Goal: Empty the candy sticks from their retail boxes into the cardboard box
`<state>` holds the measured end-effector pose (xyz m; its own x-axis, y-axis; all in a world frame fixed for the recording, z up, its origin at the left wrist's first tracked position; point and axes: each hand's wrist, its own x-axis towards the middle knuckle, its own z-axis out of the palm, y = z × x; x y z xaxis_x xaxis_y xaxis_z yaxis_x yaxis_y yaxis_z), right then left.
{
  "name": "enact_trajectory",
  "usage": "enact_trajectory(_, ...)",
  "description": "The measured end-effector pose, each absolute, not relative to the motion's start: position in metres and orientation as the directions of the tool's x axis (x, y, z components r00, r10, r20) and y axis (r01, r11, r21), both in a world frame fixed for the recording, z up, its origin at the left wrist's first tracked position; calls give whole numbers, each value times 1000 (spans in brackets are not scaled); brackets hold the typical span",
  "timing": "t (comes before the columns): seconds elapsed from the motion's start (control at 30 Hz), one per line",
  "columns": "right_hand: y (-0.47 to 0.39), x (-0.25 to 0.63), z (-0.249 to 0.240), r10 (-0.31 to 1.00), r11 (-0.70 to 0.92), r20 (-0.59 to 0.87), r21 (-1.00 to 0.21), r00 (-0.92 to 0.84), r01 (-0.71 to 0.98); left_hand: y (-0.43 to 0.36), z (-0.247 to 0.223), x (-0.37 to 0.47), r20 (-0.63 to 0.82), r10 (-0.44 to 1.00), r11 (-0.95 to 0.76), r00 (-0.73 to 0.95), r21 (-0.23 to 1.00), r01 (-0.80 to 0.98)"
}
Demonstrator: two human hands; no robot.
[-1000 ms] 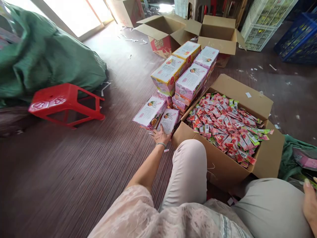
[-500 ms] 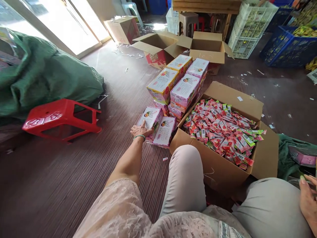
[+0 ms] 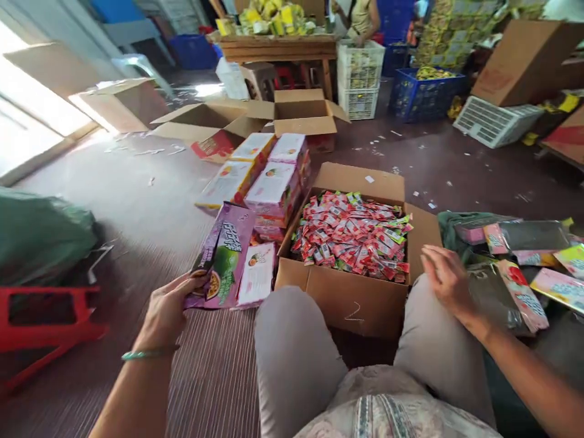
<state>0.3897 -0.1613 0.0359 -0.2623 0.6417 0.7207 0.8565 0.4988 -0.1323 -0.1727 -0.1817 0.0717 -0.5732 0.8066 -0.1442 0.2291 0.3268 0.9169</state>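
Note:
My left hand (image 3: 171, 304), with a green bangle at its wrist, grips the lower left edge of a purple printed box (image 3: 232, 258) with passion fruit pictures. The box looks flat and is tilted up. Beside it on the floor lies a white-and-pink box (image 3: 257, 274). My right hand (image 3: 447, 283) is over my right knee with its fingers apart and holds nothing. Near it stands an open cardboard carton (image 3: 356, 304), marked "2", full of red, pink and green sachets (image 3: 351, 237).
Stacked fruit boxes (image 3: 274, 182) stand left of the carton. Plastic bags with printed boxes (image 3: 524, 295) lie at right. A red stool (image 3: 45, 322) lies tipped over at left. Open cartons (image 3: 303, 125), crates (image 3: 360, 79) and a person (image 3: 365, 21) are further back.
My left hand, earlier resting on a box on the floor, now holds the purple box up. My right hand has come in from the right edge, and the view has swung right.

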Motion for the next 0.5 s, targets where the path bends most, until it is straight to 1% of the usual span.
enact_trajectory(0.1, -152, 323, 59, 493, 758, 715, -74, -495, 648, -160, 118, -119, -226, 894, 343, -386, 901, 267)
enact_trajectory(0.17, -137, 282, 71, 418, 840, 657, -16, -627, 543, -140, 133, -73, -258, 941, 317, -220, 898, 304)
enact_trajectory(0.23, -116, 254, 76, 434, 845, 557, 20, -708, 534, -121, 132, -30, -257, 965, 261, -54, 908, 329)
enact_trajectory(0.3, -94, 242, 73, 497, 828, 429, 26, -755, 560, -105, 116, 0, -259, 965, 229, 49, 918, 325)
enact_trajectory(0.4, -72, 247, 58, 556, 821, 252, -17, -792, 571, -90, 82, 19, -279, 956, 240, 86, 919, 314)
enact_trajectory(0.5, -66, 254, 43, 597, 801, 176, -92, -782, 591, -81, 58, 19, -275, 954, 220, 123, 914, 341)
